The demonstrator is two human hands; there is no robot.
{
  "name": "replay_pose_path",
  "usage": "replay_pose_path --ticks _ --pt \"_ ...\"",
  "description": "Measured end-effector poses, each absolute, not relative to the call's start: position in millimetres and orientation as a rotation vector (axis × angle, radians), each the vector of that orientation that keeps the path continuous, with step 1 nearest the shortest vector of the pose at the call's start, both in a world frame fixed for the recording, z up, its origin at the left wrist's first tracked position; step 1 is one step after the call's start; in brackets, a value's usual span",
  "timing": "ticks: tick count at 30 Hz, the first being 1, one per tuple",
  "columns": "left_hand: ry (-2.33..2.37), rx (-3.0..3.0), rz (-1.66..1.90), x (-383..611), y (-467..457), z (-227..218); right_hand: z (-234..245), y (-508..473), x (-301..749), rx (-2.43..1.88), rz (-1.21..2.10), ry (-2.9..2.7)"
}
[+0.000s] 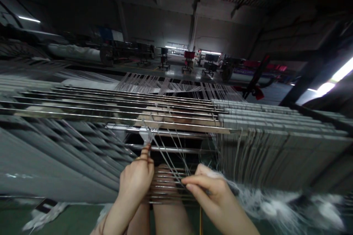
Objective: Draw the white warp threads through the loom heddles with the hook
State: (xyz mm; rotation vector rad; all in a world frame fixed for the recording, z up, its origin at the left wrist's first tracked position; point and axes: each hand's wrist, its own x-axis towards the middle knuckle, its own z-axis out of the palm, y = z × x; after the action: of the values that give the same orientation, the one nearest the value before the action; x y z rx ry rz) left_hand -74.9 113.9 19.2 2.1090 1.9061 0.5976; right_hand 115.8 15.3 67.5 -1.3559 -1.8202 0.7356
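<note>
I look down at a weaving loom with rows of long metal rails [110,112] and thin pale warp threads [168,154] stretched across a gap. My left hand [136,181] is closed in a pinch, holding a small hook-like tool with a pale tip [144,135] that reaches up into the threads. My right hand [209,187] is closed too, its fingers pinching a few of the threads beside the gap. A bundle of loose white thread ends [264,198] trails off to the right of that hand.
Packed grey metal strips [275,147] hang on the right, slanted grey thread sheets [55,154] on the left. Behind lies a dim factory hall with other machines [190,60], a dark post [311,77] and bright lamps. A green floor [77,220] shows below.
</note>
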Motion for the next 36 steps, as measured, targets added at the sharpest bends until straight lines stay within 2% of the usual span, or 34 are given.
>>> replay_pose_path --ticks 2,7,9,12,14,16,19,22,25,36 --pt "1.884 2.137 0.561 -70.3 117.5 20.0 66.9 16.6 113.8 -1.340 0.741 -1.823" --pt "1.189 2.276 0.782 -61.2 119.6 16.0 64.6 17.0 116.1 -1.352 0.753 -1.809" --pt "1.342 2.254 0.869 -66.7 119.0 14.2 64.0 16.5 117.9 -1.358 0.752 -1.800" --pt "1.833 2.189 0.757 -77.0 118.2 12.2 63.8 16.4 117.7 -1.346 0.756 -1.805" --pt "1.786 2.245 0.680 -79.6 116.7 9.5 64.0 17.2 116.0 -1.326 0.767 -1.813" --pt "1.546 2.350 0.690 -78.7 114.6 5.1 64.4 18.1 114.6 -1.314 0.777 -1.814" --pt "1.318 2.403 0.902 -77.6 112.7 -1.7 65.0 18.5 114.7 -1.327 0.782 -1.806" --pt "1.550 2.382 1.007 -80.2 114.1 -3.5 64.4 17.9 116.4 -1.339 0.770 -1.811" --pt "1.781 2.381 0.748 -80.8 115.8 -1.5 63.0 17.5 117.3 -1.326 0.767 -1.823" --pt "1.718 2.467 0.710 -71.9 114.5 4.9 64.2 18.5 116.0 -1.328 0.801 -1.815"
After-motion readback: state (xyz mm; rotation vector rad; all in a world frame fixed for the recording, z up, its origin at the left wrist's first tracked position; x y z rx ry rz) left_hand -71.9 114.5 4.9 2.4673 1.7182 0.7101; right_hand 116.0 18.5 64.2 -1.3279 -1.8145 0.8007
